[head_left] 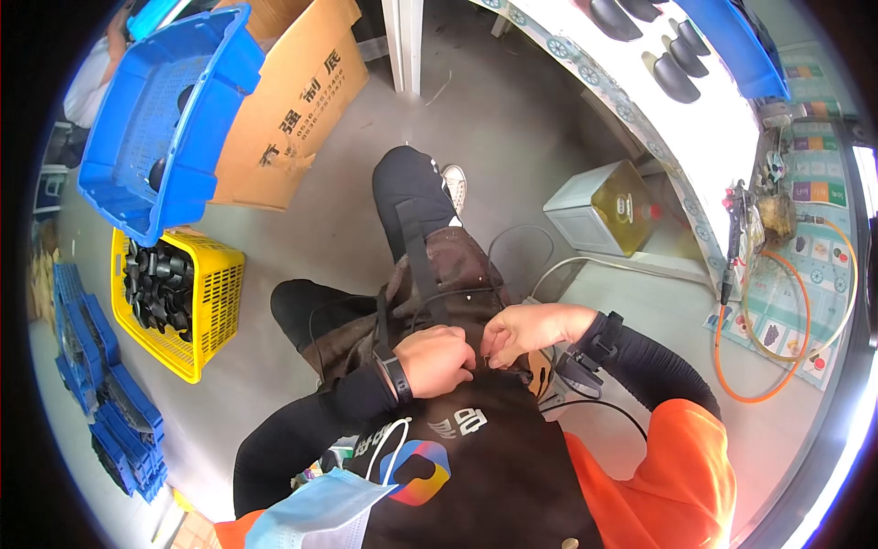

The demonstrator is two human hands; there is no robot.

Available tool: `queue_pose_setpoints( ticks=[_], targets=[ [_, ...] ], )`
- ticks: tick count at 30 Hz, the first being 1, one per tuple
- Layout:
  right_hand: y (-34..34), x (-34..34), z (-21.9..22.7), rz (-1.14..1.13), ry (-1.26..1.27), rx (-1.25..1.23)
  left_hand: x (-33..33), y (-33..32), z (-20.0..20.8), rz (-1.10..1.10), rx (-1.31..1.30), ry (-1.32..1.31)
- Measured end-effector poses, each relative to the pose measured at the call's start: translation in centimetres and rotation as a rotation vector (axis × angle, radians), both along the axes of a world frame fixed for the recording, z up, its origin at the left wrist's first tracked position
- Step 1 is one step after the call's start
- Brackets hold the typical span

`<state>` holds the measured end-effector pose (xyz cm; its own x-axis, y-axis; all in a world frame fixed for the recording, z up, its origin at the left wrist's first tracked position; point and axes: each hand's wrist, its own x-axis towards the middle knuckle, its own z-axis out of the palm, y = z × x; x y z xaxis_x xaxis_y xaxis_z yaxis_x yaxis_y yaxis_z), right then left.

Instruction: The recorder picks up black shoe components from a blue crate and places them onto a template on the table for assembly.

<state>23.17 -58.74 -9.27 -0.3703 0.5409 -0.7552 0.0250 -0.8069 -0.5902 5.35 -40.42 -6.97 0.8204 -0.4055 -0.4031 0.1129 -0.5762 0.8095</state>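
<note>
Both hands meet in front of my waist, over a dark brown apron [476, 439]. My left hand [434, 361] is closed, knuckles up, with a black band at its wrist. Beside it my right hand [530, 331] has thumb and fingers pinched together. Whatever lies between the fingers is too small or hidden to name. A flat black strap [419, 261] and thin dark cords trail over my lap just beyond the hands. By my right forearm hangs a small grey device [578, 375] with cables.
At left, a blue crate [169, 119] stands beside a cardboard box [293, 110]; a yellow basket [218, 297] holds many black curved pieces. On the right are a white table [677, 119] with black pieces, a square metal tin [599, 209] and an orange hose [722, 366]. Blue folded crates [105, 384] stand far left.
</note>
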Motion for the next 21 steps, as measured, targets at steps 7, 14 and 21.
queue_pose_setpoints(
  ticks=[7, 14, 21],
  targets=[
    [0.9, -0.1, 3.0, 0.085, -0.329, 0.207, 0.7, 0.5, -0.7, -0.018, -0.046, 0.023],
    [0.4, -1.0, 3.0, -0.031, -0.183, 0.397, 0.7, 1.6, -1.5, -0.088, -0.108, -0.03],
    [-3.0, -4.2, 3.0, -0.173, -0.293, 0.236, 1.4, -1.1, -6.2, -0.053, -0.176, -0.073]
  ],
)
